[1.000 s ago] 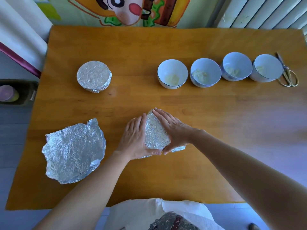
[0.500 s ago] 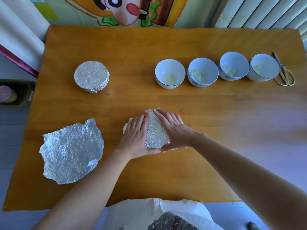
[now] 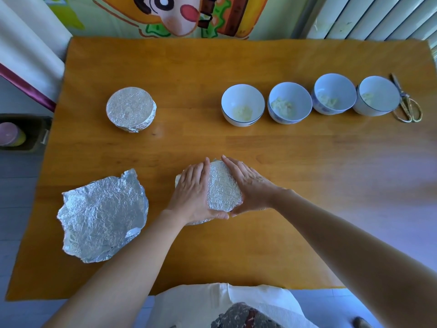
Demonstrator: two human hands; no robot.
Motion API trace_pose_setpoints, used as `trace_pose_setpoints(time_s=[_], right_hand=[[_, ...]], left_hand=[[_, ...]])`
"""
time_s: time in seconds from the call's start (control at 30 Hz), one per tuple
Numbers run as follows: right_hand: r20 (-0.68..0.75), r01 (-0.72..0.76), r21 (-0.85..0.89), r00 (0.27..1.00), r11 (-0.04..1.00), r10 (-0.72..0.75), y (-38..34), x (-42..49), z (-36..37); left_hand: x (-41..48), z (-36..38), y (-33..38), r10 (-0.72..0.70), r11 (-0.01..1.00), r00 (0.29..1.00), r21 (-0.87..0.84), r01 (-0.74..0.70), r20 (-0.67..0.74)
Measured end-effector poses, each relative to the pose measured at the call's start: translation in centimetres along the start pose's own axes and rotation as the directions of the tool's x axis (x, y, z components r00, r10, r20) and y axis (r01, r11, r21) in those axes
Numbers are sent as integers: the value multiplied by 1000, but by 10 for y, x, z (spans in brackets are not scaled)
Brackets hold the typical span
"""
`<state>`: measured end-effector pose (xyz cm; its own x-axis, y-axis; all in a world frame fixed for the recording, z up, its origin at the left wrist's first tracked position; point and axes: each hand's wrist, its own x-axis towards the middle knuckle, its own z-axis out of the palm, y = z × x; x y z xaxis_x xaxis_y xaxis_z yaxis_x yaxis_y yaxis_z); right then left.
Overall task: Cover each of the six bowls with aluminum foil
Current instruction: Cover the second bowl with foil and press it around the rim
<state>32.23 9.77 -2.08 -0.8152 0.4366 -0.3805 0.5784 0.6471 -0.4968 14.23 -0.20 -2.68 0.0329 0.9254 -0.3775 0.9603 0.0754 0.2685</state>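
A bowl under crinkled aluminum foil [image 3: 223, 185] stands on the table's near middle. My left hand [image 3: 192, 192] lies flat over its left side and my right hand [image 3: 250, 185] over its right side. Fingers are straight, pressing the foil down, and the thumbs meet at the near rim. A foil-covered bowl [image 3: 130, 108] sits at the far left. Several uncovered white bowls stand in a row at the far right, from the leftmost bowl [image 3: 242, 104] to the rightmost bowl [image 3: 377, 94]; each holds a little pale food. Loose foil sheets [image 3: 101, 214] lie at the near left.
Gold scissors [image 3: 408, 105] lie right of the bowl row by the table's right edge. The wooden table [image 3: 307, 174] ends just before my body. A dark bin [image 3: 23, 133] stands on the floor to the left.
The foil that stood tilted between my hands now lies flat over the bowl. Both hands have spread slightly and press its sides down; the loose flap at the right is tucked away.
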Motion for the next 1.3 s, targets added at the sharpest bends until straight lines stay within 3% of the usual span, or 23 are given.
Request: trace_pose_setpoints(time_s=[0.4, 0.7, 1.1, 1.3], right_hand=[[-5, 1, -34, 1000, 999, -1, 1, 1, 3], [-39, -3, -142, 999, 990, -3, 3, 7, 10], [-105, 35, -111, 993, 993, -46, 8, 8, 14], [-104, 33, -146, 993, 989, -49, 7, 9, 14]], left_hand=[[-2, -3, 3, -60, 998, 997, 13, 59, 48], [-3, 13, -4, -37, 999, 999, -21, 36, -35], [-4, 30, -24, 6, 993, 998, -119, -15, -70], [-8, 24, -27, 53, 993, 998, -109, -54, -15]])
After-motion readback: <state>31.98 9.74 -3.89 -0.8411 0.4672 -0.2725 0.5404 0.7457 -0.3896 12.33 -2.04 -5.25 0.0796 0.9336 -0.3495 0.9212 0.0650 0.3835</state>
